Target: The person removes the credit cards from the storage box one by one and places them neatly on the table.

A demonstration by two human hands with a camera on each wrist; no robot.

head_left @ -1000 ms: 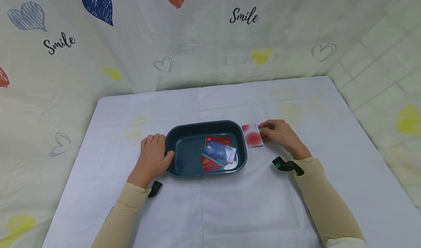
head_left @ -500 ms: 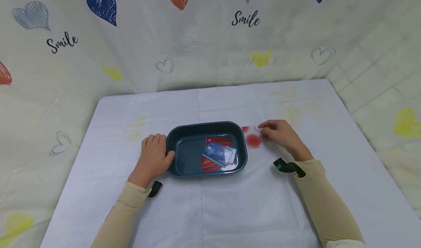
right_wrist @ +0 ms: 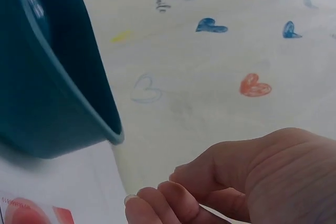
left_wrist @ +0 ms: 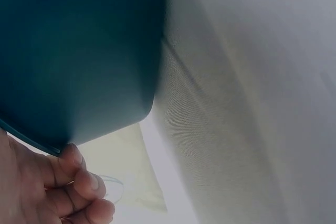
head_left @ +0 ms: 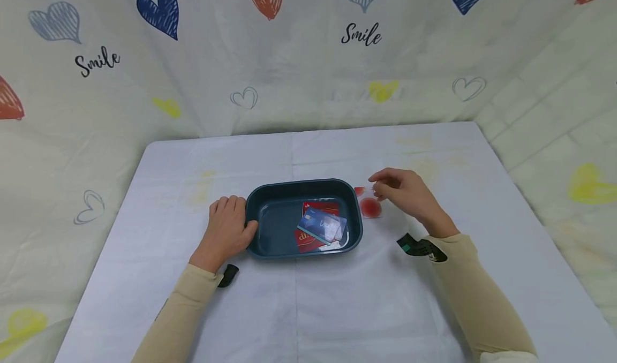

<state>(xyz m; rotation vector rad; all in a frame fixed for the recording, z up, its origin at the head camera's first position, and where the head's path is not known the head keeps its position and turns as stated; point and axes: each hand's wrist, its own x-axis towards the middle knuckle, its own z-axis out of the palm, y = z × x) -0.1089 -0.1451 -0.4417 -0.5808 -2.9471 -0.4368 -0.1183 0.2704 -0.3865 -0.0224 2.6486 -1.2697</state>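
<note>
A dark teal rectangular tray [head_left: 270, 253] stands on the table. My left hand [head_left: 226, 226] grips its left end, the thumb over the rim and the fingers outside; the left wrist view shows the fingertips [left_wrist: 72, 156] at the rim. Inside lie a blue VIP card [head_left: 315, 225], a paler card partly under it, and red printed pieces [head_left: 303, 241] beneath. Just right of the tray, a white card with a red circle [head_left: 370, 208] lies flat on the table. Above its upper right corner hovers my right hand [head_left: 405, 194], fingers loosely bent around nothing, apart from the card in the right wrist view.
A white cloth covers the table [head_left: 337, 309], with faint yellow stains. Behind it hangs a pale curtain [head_left: 299, 74] printed with hearts and "Smile". Black wrist devices [head_left: 419, 248] sit at both cuffs.
My right hand has let go of the red-circle card, which now lies flat, and has lifted slightly up and left. The left hand stays on the tray. The head view has shifted slightly.
</note>
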